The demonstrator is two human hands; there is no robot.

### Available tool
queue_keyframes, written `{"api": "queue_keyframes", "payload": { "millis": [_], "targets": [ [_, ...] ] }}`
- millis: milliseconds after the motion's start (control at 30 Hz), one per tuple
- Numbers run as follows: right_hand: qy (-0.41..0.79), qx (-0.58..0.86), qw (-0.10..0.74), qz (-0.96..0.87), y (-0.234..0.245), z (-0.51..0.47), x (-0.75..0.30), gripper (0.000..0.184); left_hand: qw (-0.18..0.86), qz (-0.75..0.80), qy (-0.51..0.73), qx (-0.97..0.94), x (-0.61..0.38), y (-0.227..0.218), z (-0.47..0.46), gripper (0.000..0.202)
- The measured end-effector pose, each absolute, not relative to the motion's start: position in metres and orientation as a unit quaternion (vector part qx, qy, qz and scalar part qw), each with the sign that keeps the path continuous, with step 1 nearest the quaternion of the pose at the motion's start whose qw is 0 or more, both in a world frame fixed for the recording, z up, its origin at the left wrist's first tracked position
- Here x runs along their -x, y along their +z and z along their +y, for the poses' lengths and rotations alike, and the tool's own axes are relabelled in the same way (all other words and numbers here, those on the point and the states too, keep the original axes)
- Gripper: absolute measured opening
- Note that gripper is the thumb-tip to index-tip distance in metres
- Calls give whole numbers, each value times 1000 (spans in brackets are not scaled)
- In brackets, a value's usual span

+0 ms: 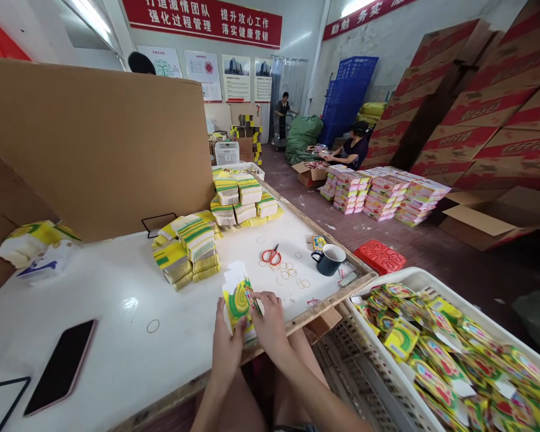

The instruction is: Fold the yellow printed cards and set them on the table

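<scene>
Both of my hands hold one upright stack of yellow-and-green packets at the near edge of the white table. My left hand cups the stack from below and behind, fingers closed on it. My right hand grips its right side, fingers curled over the top packets. Bundled packet stacks lie just beyond. Loose rubber bands and red scissors sit to the right of the stack.
A dark mug stands near the table's right edge. A phone lies at front left. A white crate full of loose packets is at my right. A cardboard wall backs the table. Two people work at the back.
</scene>
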State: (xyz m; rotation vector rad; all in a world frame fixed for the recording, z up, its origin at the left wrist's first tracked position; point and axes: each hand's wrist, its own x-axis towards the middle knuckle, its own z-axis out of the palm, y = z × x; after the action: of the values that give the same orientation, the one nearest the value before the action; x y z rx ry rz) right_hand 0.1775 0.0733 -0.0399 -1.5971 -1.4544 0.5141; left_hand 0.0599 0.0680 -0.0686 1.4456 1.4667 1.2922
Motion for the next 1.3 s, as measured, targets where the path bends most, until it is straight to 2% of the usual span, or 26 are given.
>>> {"api": "queue_keyframes", "payload": {
  "millis": [267,400,533,667,800,933,1200,1300],
  "targets": [
    [185,629,455,-603,-34,70,-186,29,326,621,512,-496,-54,-56,73,35],
    [162,592,468,-636,-11,65,-189,29,372,594,509,-499,-50,-42,71,24],
    [144,521,442,-716,14,65,-189,38,435,537,506,-515,-51,-24,67,23],
    [181,487,396,-757,23,68,-184,45,451,516,518,-512,-53,-14,62,20],
    [224,487,414,-736,25,69,-178,41,457,507,529,-505,-52,-10,60,19],
    [229,482,424,-732,29,73,-179,47,454,508,533,-502,-48,-7,62,17],
    [286,506,440,-685,18,97,-179,35,441,527,532,-495,-56,-17,61,20],
    [307,508,446,-671,16,108,-177,27,399,557,563,-463,-53,-13,63,33]
  ]
}}
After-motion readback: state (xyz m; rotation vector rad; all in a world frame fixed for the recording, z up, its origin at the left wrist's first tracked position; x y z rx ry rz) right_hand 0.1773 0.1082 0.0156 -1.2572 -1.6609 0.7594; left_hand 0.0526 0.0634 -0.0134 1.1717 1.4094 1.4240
